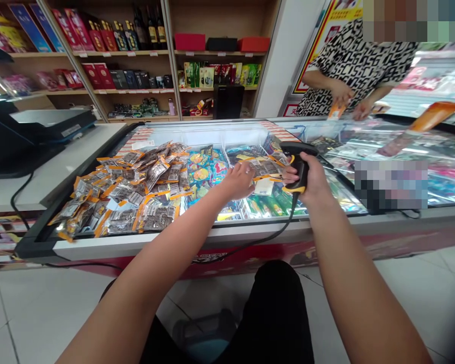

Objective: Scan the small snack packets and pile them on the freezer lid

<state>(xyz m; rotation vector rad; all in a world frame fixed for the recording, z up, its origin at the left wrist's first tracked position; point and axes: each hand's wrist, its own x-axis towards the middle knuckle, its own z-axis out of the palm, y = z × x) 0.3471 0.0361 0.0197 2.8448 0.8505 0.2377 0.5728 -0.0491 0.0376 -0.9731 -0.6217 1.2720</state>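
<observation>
Above a white-rimmed glass freezer (235, 232), the right hand (311, 177) gripped a black-and-yellow scanner (300, 172), the left hand (241, 180) loosely open; heaped orange-edged plastic packets (157, 174) seemed done, others (266, 167) not.

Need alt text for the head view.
A right hand grips a black-and-yellow handheld barcode scanner while the left hand is over a white-rimmed, glass-topped chest freezer. Clear plastic packets with orange edges lie heaped on its left side. Beyond, another person in a black-and-white patterned shirt holds an orange-and-white packet.
</observation>
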